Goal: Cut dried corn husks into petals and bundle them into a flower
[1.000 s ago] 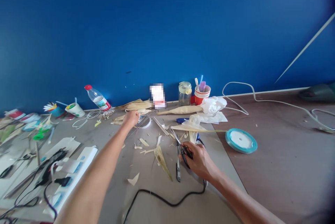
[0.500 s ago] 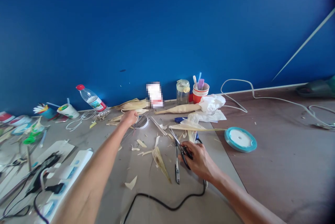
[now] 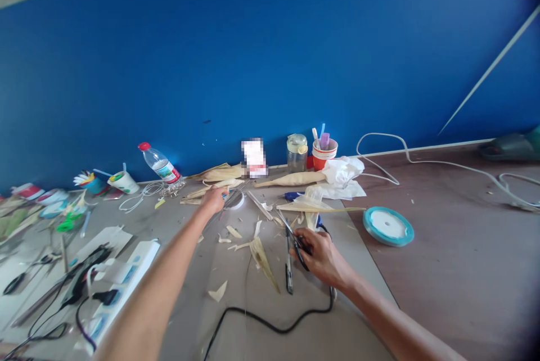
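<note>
My left hand [image 3: 214,201] reaches far across the table and is closed on thin wires [image 3: 223,210] next to a small white wire spool [image 3: 235,200] and dry corn husks [image 3: 215,185]. My right hand [image 3: 319,256] rests on the grey mat [image 3: 261,299] with its fingers through the black handles of scissors [image 3: 291,233], whose blades point up and left. A black pen [image 3: 288,271] lies just left of that hand. Husk scraps [image 3: 261,254] are scattered between my hands.
A teal ribbon reel [image 3: 388,226] lies to the right. At the blue wall stand a water bottle [image 3: 161,165], a glass jar [image 3: 297,152] and an orange cup [image 3: 324,153]. A white power strip [image 3: 122,282] and a black cable [image 3: 270,324] lie near me.
My left hand has drawn back slightly toward me along the wires. My right hand stays put on the scissors. The view has shifted a little.
</note>
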`<state>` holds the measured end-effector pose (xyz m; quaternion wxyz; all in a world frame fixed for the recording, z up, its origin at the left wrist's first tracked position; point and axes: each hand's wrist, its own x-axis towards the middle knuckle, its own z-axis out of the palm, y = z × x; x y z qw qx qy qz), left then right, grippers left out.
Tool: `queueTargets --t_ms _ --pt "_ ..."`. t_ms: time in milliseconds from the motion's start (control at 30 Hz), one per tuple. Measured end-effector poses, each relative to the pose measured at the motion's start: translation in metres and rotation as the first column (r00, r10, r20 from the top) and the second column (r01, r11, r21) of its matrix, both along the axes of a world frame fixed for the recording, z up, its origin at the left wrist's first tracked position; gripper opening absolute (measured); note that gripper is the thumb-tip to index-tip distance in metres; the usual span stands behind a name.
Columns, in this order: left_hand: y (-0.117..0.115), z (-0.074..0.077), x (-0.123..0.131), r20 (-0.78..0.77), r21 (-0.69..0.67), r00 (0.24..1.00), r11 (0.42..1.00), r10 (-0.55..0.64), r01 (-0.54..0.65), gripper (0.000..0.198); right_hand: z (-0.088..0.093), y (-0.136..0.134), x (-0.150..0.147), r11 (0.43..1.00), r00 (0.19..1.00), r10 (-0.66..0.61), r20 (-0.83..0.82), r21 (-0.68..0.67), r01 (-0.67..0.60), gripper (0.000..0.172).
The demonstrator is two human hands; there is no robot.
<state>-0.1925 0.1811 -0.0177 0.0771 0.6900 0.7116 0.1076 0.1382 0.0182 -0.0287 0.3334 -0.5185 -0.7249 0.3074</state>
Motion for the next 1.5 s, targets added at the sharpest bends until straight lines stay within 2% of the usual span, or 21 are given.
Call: queueTargets --t_ms 167,367,467,567,600,667,700,767,833,900,967,1033,1100,1167,1233,1300,1400,1500 --pt "0.0 0.0 -0.004 0.011 0.035 1.0 0.999 0.027 -0.027 0.027 -0.001 0.001 0.001 1.0 1.0 -0.005 0.029 -0.021 0.006 0.023" --pt "-0.003 0.015 -0.003 0.104 0.124 0.994 0.991 0.028 -0.041 0.027 -0.001 -0.001 0.0 0.999 1.0 0.013 0.009 -0.033 -0.013 0.024" --pt "-0.01 0.026 0.008 0.179 0.191 0.983 0.979 0.031 -0.066 0.027 0.0 -0.002 0.0 0.998 0.998 0.015 -0.066 -0.054 -0.019 0.021" --pt "-0.033 0.036 0.036 0.282 0.228 0.959 0.972 -0.001 -0.066 0.031 0.002 -0.001 -0.002 0.987 0.967 -0.011 -0.254 -0.158 -0.031 0.022" --pt "-0.046 0.039 0.049 0.337 0.229 0.941 0.972 -0.033 -0.048 0.031 0.003 -0.001 -0.002 0.979 0.943 -0.05 -0.329 -0.205 -0.02 0.022" --pt "-0.075 0.044 0.077 0.59 0.163 0.797 0.986 -0.13 0.041 0.031 0.006 0.001 -0.003 0.959 0.866 -0.12 -0.485 -0.283 -0.025 0.026" --pt "-0.091 0.046 0.091 0.674 0.112 0.726 0.99 -0.135 0.08 0.031 0.007 0.002 -0.002 0.946 0.815 -0.159 -0.557 -0.321 -0.034 0.028" --pt "-0.12 0.047 0.114 0.763 0.03 0.635 0.988 -0.121 0.153 0.029 0.009 0.006 0.002 0.939 0.701 -0.224 -0.677 -0.343 -0.032 0.029" --pt "-0.14 0.042 0.13 0.81 -0.025 0.578 0.98 -0.095 0.196 0.028 0.01 0.011 0.009 0.952 0.592 -0.256 -0.764 -0.306 0.016 0.029" --pt "-0.15 0.032 0.141 0.824 -0.058 0.564 0.981 -0.057 0.183 0.028 0.011 0.015 0.017 0.961 0.472 -0.255 -0.844 -0.275 0.029 0.03" --pt "-0.151 0.021 0.15 0.796 -0.07 0.602 0.981 -0.053 0.179 0.026 0.012 0.019 0.024 0.967 0.385 -0.248 -0.889 -0.249 0.048 0.03" --pt "-0.147 0.014 0.16 0.681 -0.063 0.721 0.972 -0.126 0.228 0.026 0.013 0.021 0.027 0.972 0.339 -0.236 -0.911 -0.226 0.07 0.029" --pt "-0.143 0.011 0.173 0.474 -0.044 0.854 0.963 -0.214 0.266 0.024 0.014 0.023 0.029 0.975 0.316 -0.22 -0.923 -0.203 0.086 0.028" --pt "-0.139 0.012 0.189 0.216 -0.044 0.932 0.951 -0.29 0.306 0.029 0.013 0.024 0.029 0.976 0.311 -0.212 -0.926 -0.189 0.105 0.028" --pt "-0.136 0.015 0.206 0.001 -0.021 0.953 0.952 -0.304 0.304 0.039 0.013 0.025 0.029 0.976 0.322 -0.208 -0.924 -0.174 0.133 0.027" --pt "-0.133 0.017 0.222 -0.113 -0.015 0.949 0.955 -0.296 0.296 0.043 0.013 0.026 0.031 0.973 0.338 -0.213 -0.917 -0.165 0.163 0.028" --pt "-0.126 0.019 0.234 -0.162 0.061 0.941 0.949 -0.297 0.31 0.041 0.013 0.028 0.035 0.968 0.337 -0.218 -0.916 -0.158 0.197 0.028" --pt "-0.115 0.02 0.231 -0.159 0.144 0.939 0.934 -0.305 0.328 0.032 0.014 0.03 0.038 0.963 0.326 -0.221 -0.919 -0.153 0.222 0.027"
